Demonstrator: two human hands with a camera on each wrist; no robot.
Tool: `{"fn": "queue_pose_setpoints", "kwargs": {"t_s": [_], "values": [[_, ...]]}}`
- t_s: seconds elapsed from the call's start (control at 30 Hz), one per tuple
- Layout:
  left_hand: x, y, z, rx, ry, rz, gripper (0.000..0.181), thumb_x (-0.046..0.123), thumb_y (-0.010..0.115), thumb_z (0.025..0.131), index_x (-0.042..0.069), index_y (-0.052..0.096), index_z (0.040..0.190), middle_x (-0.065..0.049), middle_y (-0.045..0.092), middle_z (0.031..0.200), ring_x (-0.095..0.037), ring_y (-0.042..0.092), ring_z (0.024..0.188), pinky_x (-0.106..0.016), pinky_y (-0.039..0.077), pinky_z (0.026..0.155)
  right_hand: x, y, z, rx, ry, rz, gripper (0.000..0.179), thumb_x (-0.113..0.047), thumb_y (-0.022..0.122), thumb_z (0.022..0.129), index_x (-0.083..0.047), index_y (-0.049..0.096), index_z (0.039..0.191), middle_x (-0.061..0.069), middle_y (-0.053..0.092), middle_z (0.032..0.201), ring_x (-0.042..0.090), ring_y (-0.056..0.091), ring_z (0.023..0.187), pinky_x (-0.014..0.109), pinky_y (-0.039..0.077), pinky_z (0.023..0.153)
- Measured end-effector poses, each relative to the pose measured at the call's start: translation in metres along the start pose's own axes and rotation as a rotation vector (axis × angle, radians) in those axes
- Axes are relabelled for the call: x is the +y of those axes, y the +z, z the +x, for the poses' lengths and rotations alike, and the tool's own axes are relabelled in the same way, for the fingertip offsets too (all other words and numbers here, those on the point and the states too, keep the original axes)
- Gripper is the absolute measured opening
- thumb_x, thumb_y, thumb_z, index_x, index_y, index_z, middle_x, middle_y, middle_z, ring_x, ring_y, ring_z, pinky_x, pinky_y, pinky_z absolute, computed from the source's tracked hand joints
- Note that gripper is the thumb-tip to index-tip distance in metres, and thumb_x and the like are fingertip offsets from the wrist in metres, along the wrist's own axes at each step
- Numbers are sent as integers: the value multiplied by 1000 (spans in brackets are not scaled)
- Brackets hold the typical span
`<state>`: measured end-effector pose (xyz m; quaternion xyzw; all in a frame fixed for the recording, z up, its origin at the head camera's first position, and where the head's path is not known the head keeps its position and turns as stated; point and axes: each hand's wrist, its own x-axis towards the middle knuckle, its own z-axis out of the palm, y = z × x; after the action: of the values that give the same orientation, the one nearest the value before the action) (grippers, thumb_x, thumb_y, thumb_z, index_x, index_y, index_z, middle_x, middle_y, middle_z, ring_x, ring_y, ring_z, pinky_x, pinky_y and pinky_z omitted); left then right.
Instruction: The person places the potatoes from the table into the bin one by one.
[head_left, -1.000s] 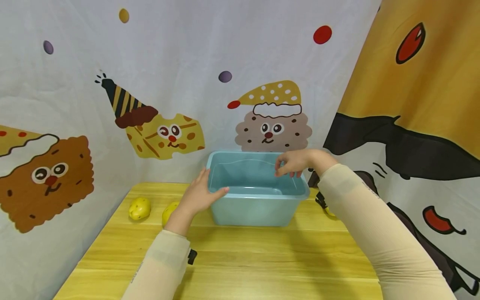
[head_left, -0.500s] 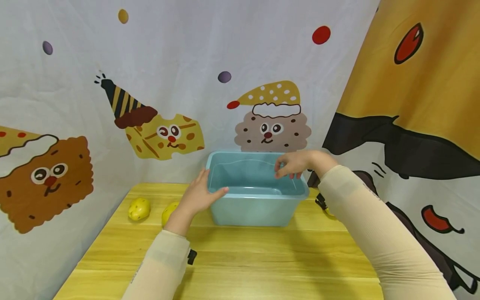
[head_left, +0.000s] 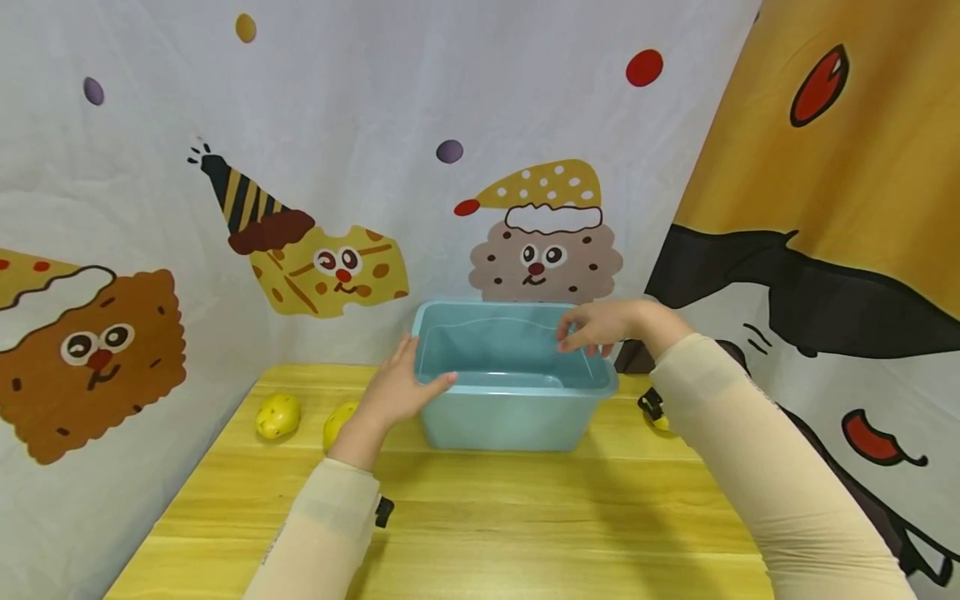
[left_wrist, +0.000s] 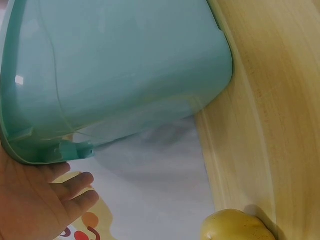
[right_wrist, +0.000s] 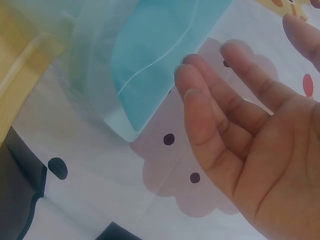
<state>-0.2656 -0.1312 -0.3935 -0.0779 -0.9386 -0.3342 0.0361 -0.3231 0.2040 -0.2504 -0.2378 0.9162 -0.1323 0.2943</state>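
A light blue plastic bin point(head_left: 506, 421) stands on the table against the backdrop, and no contents show inside it. At its left rim rests my left hand point(head_left: 397, 383), thumb and fingers extended. The left wrist view has the same left hand point(left_wrist: 35, 200) with its fingers under the rim's corner. My right hand point(head_left: 600, 325) hovers over the bin's right end. In the right wrist view the right hand point(right_wrist: 260, 135) has loosely bent fingers with nothing between them, beside the bin point(right_wrist: 150, 55).
Left of the bin lie a rounded yellow fruit point(head_left: 278, 417) with dark specks and a second yellow fruit point(head_left: 339, 425), partly behind my left wrist. Another yellow thing point(head_left: 661, 423) shows by my right sleeve. A printed cloth point(head_left: 337, 108) hangs behind the wooden table point(head_left: 480, 517).
My right hand has shifted slightly to the right over the bin, its forearm moving with it. The left hand and the bin have stayed where they were.
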Motion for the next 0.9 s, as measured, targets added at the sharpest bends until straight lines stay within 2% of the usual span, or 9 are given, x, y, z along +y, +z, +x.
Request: {"fn": "queue_pose_setpoints", "kwargs": {"t_s": [0.17,0.3,0.47,0.73,0.9], "values": [[0,-1,0,0,2,-3,115,79,55,83,8,12,161,-11,5,168,-45,20,148,-67,24,112,3,0,-5,4,6,5,47,-40,57,101,-10,51,138,15,56,130,35,59,110,39,55,85],[0,-1,0,0,4,-3,113,78,56,84,8,12,161,-11,5,168,-45,20,148,-67,24,112,7,1,-9,8,-5,6,48,-39,56,102,-9,50,138,15,56,131,34,59,110,43,55,88],[1,-1,-1,4,2,-3,111,75,58,85,8,13,161,-12,6,168,-45,21,148,-67,24,112,8,2,-14,19,-12,15,47,-40,56,102,-9,50,137,14,56,130,28,61,106,47,53,90],[3,-1,-1,4,-1,-3,108,70,60,87,7,13,161,-12,6,168,-45,20,148,-67,24,112,12,6,-20,27,-27,47,47,-38,56,102,-5,51,136,13,57,122,33,60,106,40,55,85],[2,0,-1,8,3,-7,105,66,62,88,7,14,161,-13,6,168,-45,21,148,-67,25,112,15,8,-26,21,-28,63,47,-37,55,103,-4,50,136,12,58,118,32,60,103,40,55,84]]}}
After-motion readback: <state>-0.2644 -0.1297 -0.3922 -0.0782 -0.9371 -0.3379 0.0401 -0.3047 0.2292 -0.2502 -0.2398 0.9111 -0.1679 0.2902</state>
